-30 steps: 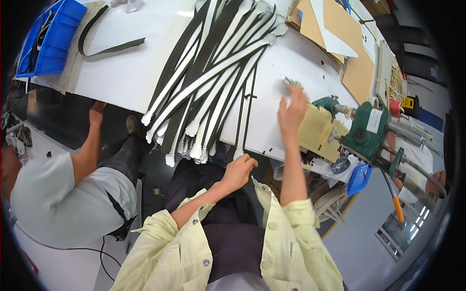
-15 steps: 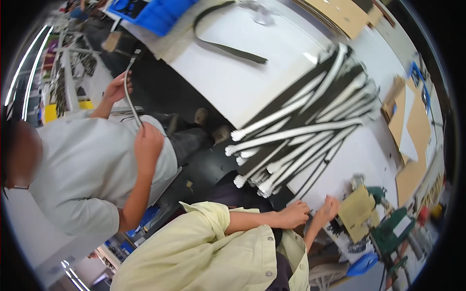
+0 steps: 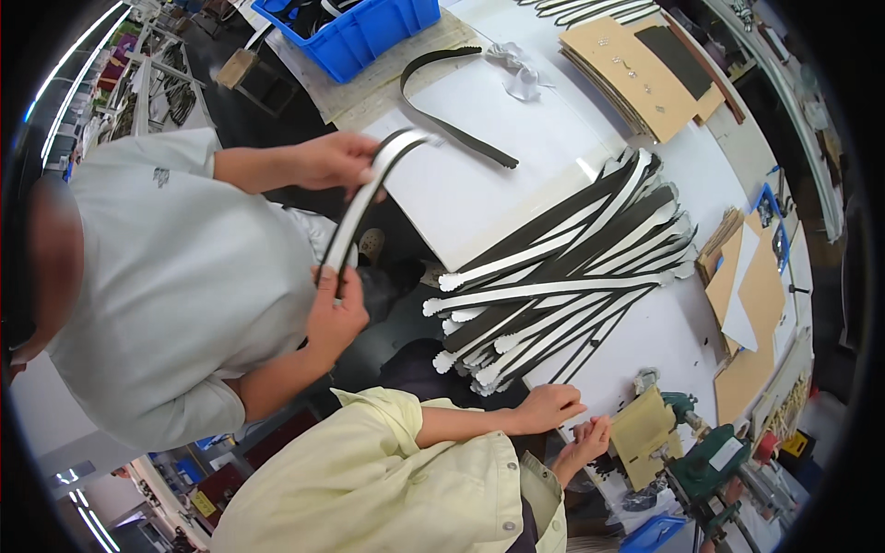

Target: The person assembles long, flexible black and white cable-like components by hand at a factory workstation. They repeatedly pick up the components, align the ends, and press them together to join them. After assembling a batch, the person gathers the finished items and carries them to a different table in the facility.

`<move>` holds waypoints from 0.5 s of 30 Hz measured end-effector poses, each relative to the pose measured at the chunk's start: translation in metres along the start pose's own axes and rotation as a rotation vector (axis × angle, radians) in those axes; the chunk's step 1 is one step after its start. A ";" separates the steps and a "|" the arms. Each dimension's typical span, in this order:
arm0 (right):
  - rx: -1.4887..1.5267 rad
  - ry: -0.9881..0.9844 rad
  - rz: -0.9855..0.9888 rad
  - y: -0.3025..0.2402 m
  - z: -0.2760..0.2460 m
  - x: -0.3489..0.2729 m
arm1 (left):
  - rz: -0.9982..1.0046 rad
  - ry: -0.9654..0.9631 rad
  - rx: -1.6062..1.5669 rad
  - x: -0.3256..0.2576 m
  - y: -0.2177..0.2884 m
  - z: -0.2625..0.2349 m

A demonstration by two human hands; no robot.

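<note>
A pile of long black and white straps (image 3: 562, 276) fans across the white table (image 3: 479, 198), the rounded ends hanging over its near edge. My left hand (image 3: 548, 405) rests on that edge just below the strap ends, fingers stretched out and holding nothing I can see. My right hand (image 3: 588, 441) is beside it, curled near a tan card piece (image 3: 643, 424); whether it grips anything is unclear. To my left, a person in a grey shirt (image 3: 175, 286) holds a black and white strap (image 3: 355, 212) between both hands.
A blue bin (image 3: 359, 32) stands at the table's far corner, with a loose black strap (image 3: 456, 138) near it. Stacked cardboard sheets (image 3: 636, 74) lie at the back, more brown card (image 3: 751, 304) on the right. A green machine (image 3: 710, 461) sits at lower right.
The view has swung left and the person in grey now fills that side, having brought the strap lower between both hands. My right hand came down from the table to beside my left.
</note>
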State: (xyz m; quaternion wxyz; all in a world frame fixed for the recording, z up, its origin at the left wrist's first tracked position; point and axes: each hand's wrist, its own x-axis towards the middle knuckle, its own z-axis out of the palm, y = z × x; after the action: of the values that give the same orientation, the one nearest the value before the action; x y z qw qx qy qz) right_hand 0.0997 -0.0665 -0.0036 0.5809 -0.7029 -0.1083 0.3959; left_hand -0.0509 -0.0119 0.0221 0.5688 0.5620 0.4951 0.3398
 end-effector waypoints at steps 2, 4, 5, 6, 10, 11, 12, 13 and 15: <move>0.042 -0.051 0.026 -0.007 -0.007 -0.004 | 0.001 0.045 -0.009 -0.001 0.005 -0.003; 0.106 -0.120 0.067 -0.017 -0.018 -0.009 | 0.001 0.062 -0.040 -0.004 0.009 0.003; 0.140 -0.130 0.087 -0.017 -0.022 -0.007 | -0.023 0.046 -0.042 -0.006 0.011 0.006; 0.172 -0.141 0.107 -0.022 -0.022 -0.011 | -0.048 0.030 -0.044 -0.008 0.013 0.011; 0.501 -0.243 0.335 -0.041 -0.032 -0.022 | -0.425 -0.319 -0.744 -0.016 0.023 0.056; 0.693 -0.391 0.402 -0.026 -0.053 -0.011 | -0.341 -0.408 -0.746 -0.017 0.009 0.081; 0.753 -0.604 0.316 -0.013 -0.067 0.002 | -0.327 -0.409 -0.714 -0.021 0.003 0.101; 0.806 -0.819 0.232 -0.005 -0.076 0.012 | -0.315 -0.404 -0.681 -0.026 -0.002 0.117; 0.812 -0.986 0.074 0.002 -0.092 0.019 | -0.317 -0.320 -0.666 -0.035 0.008 0.134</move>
State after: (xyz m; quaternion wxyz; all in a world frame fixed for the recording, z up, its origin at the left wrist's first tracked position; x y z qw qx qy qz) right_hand 0.1746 -0.1223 -0.0122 0.6690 -0.1653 -0.1797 0.7020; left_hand 0.0668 -0.0846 0.0196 0.8352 0.3095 0.3436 0.2978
